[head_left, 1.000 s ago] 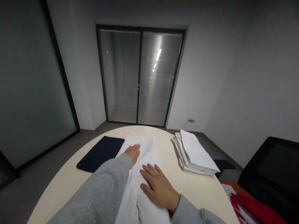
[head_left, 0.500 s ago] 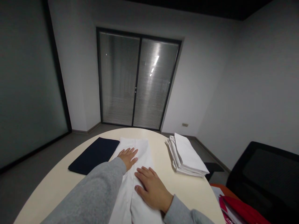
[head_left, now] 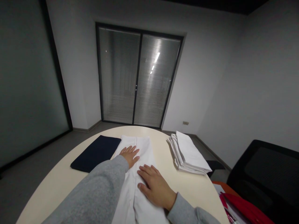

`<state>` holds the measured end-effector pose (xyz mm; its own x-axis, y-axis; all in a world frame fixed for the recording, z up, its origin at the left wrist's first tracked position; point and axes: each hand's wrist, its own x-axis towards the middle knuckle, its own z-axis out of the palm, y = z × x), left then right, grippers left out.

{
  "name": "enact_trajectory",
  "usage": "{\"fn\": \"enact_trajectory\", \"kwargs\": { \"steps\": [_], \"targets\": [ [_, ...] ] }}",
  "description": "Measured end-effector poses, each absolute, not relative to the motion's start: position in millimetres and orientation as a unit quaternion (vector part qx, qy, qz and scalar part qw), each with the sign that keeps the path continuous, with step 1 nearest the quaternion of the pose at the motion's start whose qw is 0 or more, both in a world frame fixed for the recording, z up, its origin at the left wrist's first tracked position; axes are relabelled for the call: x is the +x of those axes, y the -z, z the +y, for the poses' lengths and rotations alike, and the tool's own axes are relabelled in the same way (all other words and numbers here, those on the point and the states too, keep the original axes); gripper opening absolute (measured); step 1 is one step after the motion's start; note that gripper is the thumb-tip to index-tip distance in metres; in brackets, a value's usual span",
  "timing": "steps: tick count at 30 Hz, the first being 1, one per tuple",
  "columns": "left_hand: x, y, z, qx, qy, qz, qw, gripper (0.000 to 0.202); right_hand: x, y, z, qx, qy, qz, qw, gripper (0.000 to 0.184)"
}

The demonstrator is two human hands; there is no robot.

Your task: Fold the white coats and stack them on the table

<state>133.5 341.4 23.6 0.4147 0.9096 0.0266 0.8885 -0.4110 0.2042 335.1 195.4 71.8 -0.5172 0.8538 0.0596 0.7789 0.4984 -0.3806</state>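
Observation:
A long white cloth [head_left: 143,146], folded lengthwise with a seam down its middle, lies on the round cream table [head_left: 56,183] in front of me. My left hand [head_left: 130,155] rests flat on its left half, fingers stretched out and slightly spread. My right hand [head_left: 155,188] presses flat on the right half, nearer to me, fingers extended. Both arms wear grey sleeves. Neither hand holds anything.
A folded dark navy cloth [head_left: 97,153] lies left of the white one. A stack of folded white cloths [head_left: 188,153] sits at the table's right edge. A black chair [head_left: 266,174] and red folders [head_left: 243,210] are at the right. Glass doors with blinds stand behind.
My left hand has drawn back slightly along the white cloth and spread its fingers. The right hand stays flat in place. The view shifted a little.

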Motion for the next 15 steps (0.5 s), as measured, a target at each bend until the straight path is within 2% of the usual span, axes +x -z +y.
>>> {"fn": "enact_trajectory", "kwargs": {
  "steps": [15],
  "targets": [
    [133.4, -20.7, 342.9, 0.835, -0.076, 0.540, 0.077, 0.057, 334.7, -72.1, 195.9, -0.475, -0.149, -0.859, 0.121, 0.053]
  ]
}}
